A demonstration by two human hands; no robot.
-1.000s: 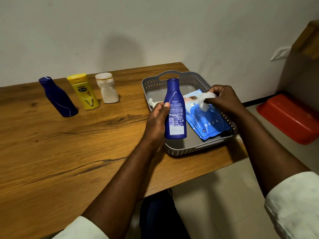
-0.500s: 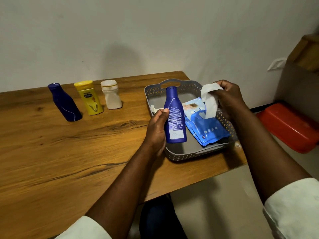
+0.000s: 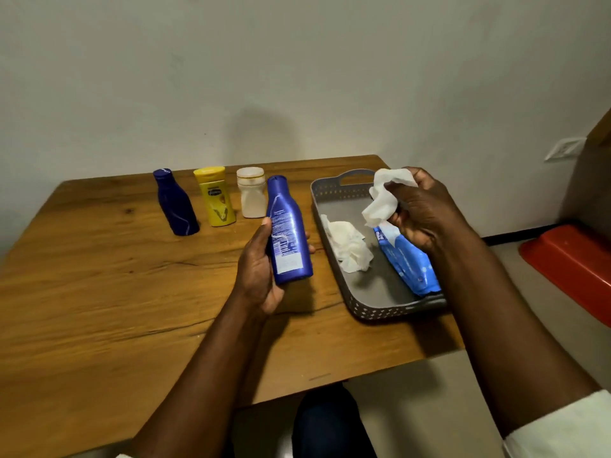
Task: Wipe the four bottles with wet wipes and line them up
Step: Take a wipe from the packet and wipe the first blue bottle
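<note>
At frame centre, the left hand (image 3: pixel 261 269) wraps the blue bottle (image 3: pixel 288 233) label-up, apparently for wiping, while the right hand (image 3: pixel 420 209) pinches a fresh wipe (image 3: pixel 383 196) above the grey tray (image 3: pixel 380 292), three bottles lined upper left.

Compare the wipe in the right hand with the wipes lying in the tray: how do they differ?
The held wipe is pinched by the right hand above the grey tray; the tray wipes lie loose on its floor, touched by nothing. The held wipe hangs partly unfolded; the tray wipes are crumpled in a heap. The tray wipes sit left of the blue wipes pack. Both are white.
</note>
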